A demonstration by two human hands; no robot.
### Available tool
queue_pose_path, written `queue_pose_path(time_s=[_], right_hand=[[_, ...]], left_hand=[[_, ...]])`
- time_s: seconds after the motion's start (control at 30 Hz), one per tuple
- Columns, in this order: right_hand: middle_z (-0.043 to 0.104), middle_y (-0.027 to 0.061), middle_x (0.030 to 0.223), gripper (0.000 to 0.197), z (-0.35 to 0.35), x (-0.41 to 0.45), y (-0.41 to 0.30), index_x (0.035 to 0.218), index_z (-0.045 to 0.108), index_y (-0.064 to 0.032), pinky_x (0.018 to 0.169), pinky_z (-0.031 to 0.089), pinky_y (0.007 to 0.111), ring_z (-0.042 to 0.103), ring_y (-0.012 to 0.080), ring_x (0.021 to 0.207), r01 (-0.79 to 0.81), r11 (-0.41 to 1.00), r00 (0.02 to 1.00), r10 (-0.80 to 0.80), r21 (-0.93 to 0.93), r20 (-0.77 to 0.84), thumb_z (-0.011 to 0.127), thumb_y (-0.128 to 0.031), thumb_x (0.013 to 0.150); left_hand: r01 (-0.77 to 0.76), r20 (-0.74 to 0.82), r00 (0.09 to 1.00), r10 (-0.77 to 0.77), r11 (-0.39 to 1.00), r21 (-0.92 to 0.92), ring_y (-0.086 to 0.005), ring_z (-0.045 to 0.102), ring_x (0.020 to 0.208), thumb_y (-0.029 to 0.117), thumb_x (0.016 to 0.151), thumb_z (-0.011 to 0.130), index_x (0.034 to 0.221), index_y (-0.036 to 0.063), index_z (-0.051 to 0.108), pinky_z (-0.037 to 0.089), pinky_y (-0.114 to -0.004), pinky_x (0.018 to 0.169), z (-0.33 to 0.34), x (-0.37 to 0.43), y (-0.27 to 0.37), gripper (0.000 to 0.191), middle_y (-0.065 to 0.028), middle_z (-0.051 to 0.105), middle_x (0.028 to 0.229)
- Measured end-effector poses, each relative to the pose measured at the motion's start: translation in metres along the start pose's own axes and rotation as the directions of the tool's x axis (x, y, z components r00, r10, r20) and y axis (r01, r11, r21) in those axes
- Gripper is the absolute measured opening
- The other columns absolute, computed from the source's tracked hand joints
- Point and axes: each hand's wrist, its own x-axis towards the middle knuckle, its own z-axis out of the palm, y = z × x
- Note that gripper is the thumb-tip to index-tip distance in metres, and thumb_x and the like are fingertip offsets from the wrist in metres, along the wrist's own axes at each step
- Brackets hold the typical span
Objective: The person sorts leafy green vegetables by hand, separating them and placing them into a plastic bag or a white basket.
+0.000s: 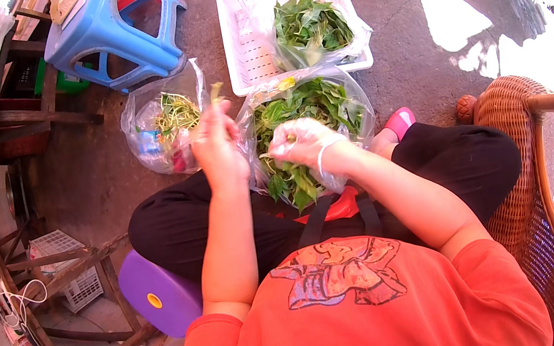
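Note:
My left hand (pixel 217 138) is raised near the bag of stems, with a short yellow-green stem piece (pixel 216 92) at its fingertips. My right hand (pixel 303 140), in what looks like a thin clear glove with a white band at the wrist, grips a leafy green sprig (pixel 300 183) whose leaves hang below it. Under and beyond it lies an open clear plastic bag of leafy greens (pixel 320 101). To the left, another clear bag holds thin stems (pixel 176 114) and some wrappers. More leaves (pixel 312 25) fill a bag in a white plastic basket (pixel 247 75).
A blue plastic stool (pixel 139 53) stands at the upper left, beside wooden frames (pixel 50 115). A purple stool (pixel 156 294) is at my left side. A wicker chair (pixel 511 131) stands to my right. Something red (pixel 333 207) lies in my lap.

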Motion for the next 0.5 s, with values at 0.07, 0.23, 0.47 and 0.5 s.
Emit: queue_pose_path(time_s=[0.07,0.23,0.47,0.5], right_hand=[[0.059,-0.0004,0.077,0.006,-0.012,0.003,-0.011,0.081,0.059,-0.0059,0.069,0.046,0.026,0.055,0.0095,0.073,0.016,0.994,0.991,-0.03,-0.105,-0.134,0.061,-0.011,0.083],[0.057,0.0011,0.069,0.007,-0.054,-0.009,-0.053,0.08,0.057,-0.0108,0.056,0.043,0.026,0.052,0.0107,0.061,0.076,0.966,0.873,0.054,0.246,-0.485,0.064,-0.013,0.081],[0.056,-0.0001,0.068,0.01,-0.056,-0.01,-0.058,0.079,0.056,-0.011,0.053,0.042,0.026,0.051,0.0104,0.057,0.127,0.96,0.84,0.03,0.25,-0.542,0.064,-0.017,0.081],[0.056,-0.0006,0.068,0.01,-0.054,-0.01,-0.059,0.079,0.056,-0.0109,0.053,0.042,0.026,0.051,0.0103,0.058,0.095,0.958,0.84,0.069,0.272,-0.538,0.064,-0.017,0.081]], left_hand=[[-0.019,-0.184,0.983,0.015,1.0,-0.022,-0.0051,0.048,0.06,0.017,0.089,0.055,0.097,0.0003,0.064,0.033,-0.018,0.053,-0.018,0.028,0.006,0.02,0.0017,0.053,0.064],[-0.061,-0.523,0.845,0.111,0.992,0.111,-0.0193,0.054,0.091,0.008,0.082,0.059,0.115,-0.0058,0.049,0.045,-0.032,0.076,-0.076,0.091,-0.017,0.037,-0.015,0.053,0.109],[-0.342,0.379,0.919,0.109,0.701,0.625,-0.0137,0.062,0.072,0.006,0.081,0.058,0.095,0.0002,0.063,0.048,-0.024,0.064,-0.003,0.006,-0.053,0.017,-0.0068,0.065,0.081],[-0.385,0.373,0.918,0.135,0.533,0.754,-0.0205,0.063,0.076,0.011,0.08,0.061,0.095,-0.0019,0.063,0.05,-0.029,0.072,0.003,-0.002,-0.066,0.02,-0.012,0.065,0.084]])
